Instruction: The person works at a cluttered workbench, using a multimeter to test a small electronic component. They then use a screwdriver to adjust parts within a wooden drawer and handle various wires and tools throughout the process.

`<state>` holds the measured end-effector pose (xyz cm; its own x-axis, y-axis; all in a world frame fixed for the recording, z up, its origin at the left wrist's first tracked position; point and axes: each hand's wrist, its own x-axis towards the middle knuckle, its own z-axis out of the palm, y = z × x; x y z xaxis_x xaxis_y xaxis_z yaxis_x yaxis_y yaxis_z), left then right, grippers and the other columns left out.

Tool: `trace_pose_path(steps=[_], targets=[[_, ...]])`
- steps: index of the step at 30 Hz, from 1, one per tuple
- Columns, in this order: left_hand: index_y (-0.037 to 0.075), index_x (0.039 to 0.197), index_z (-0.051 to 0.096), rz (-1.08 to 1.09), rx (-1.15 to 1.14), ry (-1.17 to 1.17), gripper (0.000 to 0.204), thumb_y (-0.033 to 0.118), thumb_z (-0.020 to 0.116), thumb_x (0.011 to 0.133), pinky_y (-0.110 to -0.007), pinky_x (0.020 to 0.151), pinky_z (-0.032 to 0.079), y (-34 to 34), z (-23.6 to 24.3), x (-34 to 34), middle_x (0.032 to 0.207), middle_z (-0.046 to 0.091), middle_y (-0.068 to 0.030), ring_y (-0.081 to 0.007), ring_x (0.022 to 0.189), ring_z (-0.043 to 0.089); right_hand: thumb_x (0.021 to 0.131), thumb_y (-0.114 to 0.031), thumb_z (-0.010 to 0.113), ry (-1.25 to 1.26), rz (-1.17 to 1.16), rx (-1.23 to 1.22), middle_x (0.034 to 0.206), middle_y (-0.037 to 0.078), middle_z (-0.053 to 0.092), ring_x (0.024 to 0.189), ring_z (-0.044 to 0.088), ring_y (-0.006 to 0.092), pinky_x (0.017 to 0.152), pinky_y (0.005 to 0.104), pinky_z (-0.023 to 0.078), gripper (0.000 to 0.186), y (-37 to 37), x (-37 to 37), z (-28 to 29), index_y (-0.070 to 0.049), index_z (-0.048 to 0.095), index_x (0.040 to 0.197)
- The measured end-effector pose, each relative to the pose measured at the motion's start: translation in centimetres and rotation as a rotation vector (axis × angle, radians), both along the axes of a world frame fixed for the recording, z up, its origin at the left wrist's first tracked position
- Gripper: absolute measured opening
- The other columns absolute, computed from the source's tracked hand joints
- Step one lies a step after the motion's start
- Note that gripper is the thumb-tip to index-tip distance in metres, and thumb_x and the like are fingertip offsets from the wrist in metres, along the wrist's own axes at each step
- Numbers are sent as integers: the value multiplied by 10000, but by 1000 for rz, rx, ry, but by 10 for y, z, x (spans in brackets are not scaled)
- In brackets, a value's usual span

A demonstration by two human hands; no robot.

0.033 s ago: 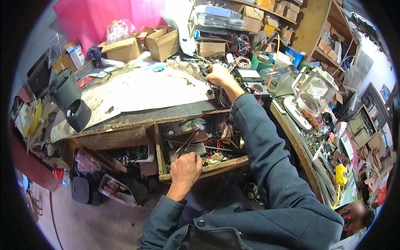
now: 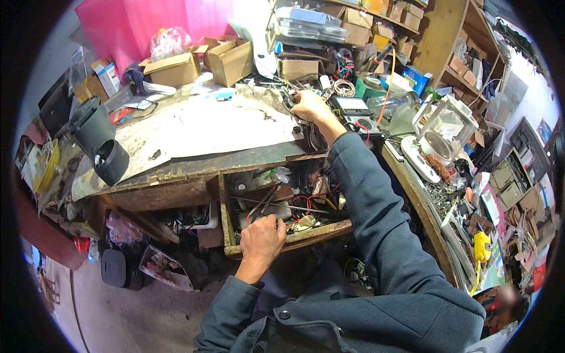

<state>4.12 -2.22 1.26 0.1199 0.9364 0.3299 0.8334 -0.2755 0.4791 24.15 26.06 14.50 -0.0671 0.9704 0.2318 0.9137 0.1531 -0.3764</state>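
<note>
My left hand (image 2: 262,238) rests over the front of an open wooden drawer (image 2: 227,219), its fingers curled on something hidden, beside red-and-dark leads or tool handles (image 2: 266,199). The drawer holds a long metal rod (image 2: 294,206), wires and small loose parts. My right hand (image 2: 312,107) reaches to the back right of the bench, fingers closed on something dark that I cannot make out among tools. Beside it sit a dark analog meter (image 2: 362,127) and a pale stained sheet (image 2: 200,129) covering much of the bench top.
Open cardboard boxes (image 2: 226,63) and two black cylinders (image 2: 112,162) stand on the bench. At right are a clear appliance jug (image 2: 452,126), a yellow tape measure (image 2: 482,247) and piled clutter. Shelves (image 2: 438,35) rise behind. A bin (image 2: 165,267) and black case (image 2: 120,269) lie below.
</note>
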Motion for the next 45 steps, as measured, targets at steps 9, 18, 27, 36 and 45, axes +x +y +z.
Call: trace_pose_path(steps=[9,18,27,36,45], targets=[[52,794,692,-1,-9,7,260,277,616,901,-478,654,562,1,2,1,790,711,-174,-370,721,698,740,-167,672,-29,367,144,1043,231,720,975,698,347,892,397,547,448,-7,0,-5,-74,725,1175],[61,822,718,7,-15,24,264,297,631,904,-468,638,553,1,0,2,791,711,-171,-364,721,694,804,-190,735,63,463,42,980,200,746,915,707,253,846,355,543,398,27,-7,-12,-45,734,1174],[58,783,695,-17,-11,16,262,284,629,899,-468,617,551,3,2,6,763,703,-164,-365,694,690,792,-153,738,318,285,-28,857,135,752,772,650,207,732,345,503,272,79,13,-16,22,769,997],[56,791,701,3,-30,-21,265,283,625,906,-481,612,536,1,2,-1,767,697,-175,-376,700,679,814,-216,688,233,-51,175,1012,224,722,996,697,385,907,421,530,252,87,4,-20,-60,779,990],[56,792,698,-3,-33,-13,260,284,632,899,-478,612,538,2,2,0,767,699,-176,-373,702,682,801,-223,746,414,-175,172,902,183,732,846,704,336,780,413,532,286,92,-1,-21,-74,776,1043]])
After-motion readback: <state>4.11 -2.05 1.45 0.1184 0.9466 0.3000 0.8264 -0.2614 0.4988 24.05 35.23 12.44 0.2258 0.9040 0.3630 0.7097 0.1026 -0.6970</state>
